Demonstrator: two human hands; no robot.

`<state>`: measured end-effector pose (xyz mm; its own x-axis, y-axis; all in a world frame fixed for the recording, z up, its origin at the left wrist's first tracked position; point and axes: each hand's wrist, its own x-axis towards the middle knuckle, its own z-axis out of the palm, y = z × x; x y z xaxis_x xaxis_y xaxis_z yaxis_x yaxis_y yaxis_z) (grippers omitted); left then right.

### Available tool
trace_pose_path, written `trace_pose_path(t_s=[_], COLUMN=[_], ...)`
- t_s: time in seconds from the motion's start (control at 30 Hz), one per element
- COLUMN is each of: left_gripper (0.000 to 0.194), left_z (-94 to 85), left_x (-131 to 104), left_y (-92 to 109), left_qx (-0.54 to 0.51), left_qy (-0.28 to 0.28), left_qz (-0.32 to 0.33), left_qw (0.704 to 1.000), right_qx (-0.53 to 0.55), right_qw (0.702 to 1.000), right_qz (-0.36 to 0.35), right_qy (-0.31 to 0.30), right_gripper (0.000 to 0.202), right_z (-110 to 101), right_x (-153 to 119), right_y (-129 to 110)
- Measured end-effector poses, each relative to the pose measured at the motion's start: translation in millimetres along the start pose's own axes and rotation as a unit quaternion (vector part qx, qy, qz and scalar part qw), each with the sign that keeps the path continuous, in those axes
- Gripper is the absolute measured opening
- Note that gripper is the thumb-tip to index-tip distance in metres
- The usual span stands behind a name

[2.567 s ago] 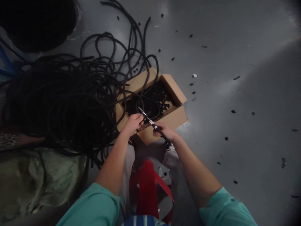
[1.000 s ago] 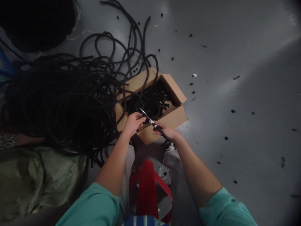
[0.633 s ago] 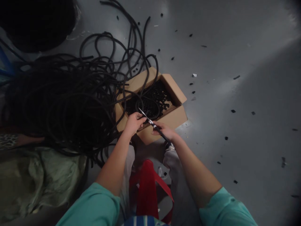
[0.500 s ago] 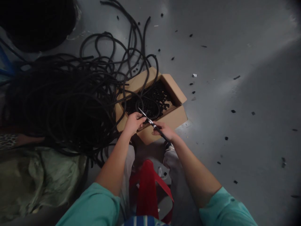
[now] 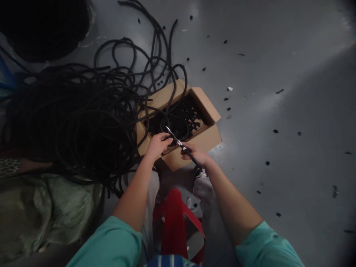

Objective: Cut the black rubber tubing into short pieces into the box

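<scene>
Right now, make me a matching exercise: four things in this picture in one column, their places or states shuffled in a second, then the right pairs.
Things:
1. scissors
2. cardboard box
3. black tubing
4. red stool

Places or states:
A. between the person's knees
B. gripped in the right hand
C. open on the floor, holding short black pieces
D. heaped in loose coils, one end at the left hand

Pairs: 1-B, 2-C, 3-D, 4-A

My sleeves (image 5: 111, 241) teal; tubing (image 5: 83, 111) black; box (image 5: 205, 139) tan cardboard; stool (image 5: 174, 222) red; floor (image 5: 278, 55) grey.
</scene>
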<state>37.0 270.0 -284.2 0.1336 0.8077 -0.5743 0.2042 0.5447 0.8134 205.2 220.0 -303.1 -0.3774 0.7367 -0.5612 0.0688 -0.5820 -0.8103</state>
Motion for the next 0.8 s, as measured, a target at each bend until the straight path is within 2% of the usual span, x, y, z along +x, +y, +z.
trace_pose_path(t_s=[0.53,0.8], left_gripper=[0.019,0.014], left_z=[-8.6,-9.2], left_x=[6,3], left_y=[-7,-5], left_qx=[0.02,0.019], left_qy=[0.002,-0.017], left_qz=[0.002,0.006], left_qw=[1.0,1.0], right_qx=[-0.013,-0.024], right_qw=[1.0,1.0], right_qz=[0.002,0.003], right_qy=[0.021,0.017], right_gripper=[0.048,0.052], right_z=[4,6], right_x=[-1,-1], right_y=[-1,1])
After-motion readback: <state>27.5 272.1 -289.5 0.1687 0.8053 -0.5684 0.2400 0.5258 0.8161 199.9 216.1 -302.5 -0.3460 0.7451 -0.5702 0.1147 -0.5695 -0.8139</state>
